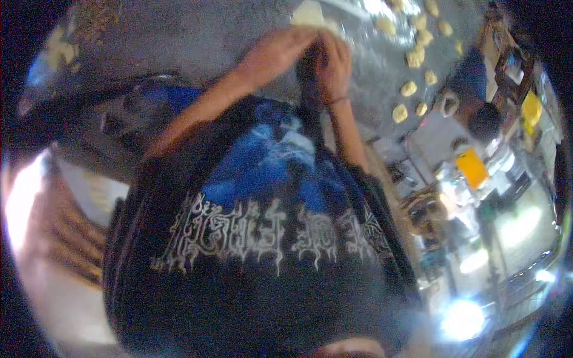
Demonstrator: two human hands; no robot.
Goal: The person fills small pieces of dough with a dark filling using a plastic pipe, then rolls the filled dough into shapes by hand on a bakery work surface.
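Material (307, 13), pale and partly hidden, lies just beyond the left hand (299, 40).

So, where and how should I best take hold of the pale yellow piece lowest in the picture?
Perhaps pinch the pale yellow piece by opposite edges, the right hand coming from its left: its outline looks roundish, and a smaller piece sits close on its right. Blur hides its thickness.
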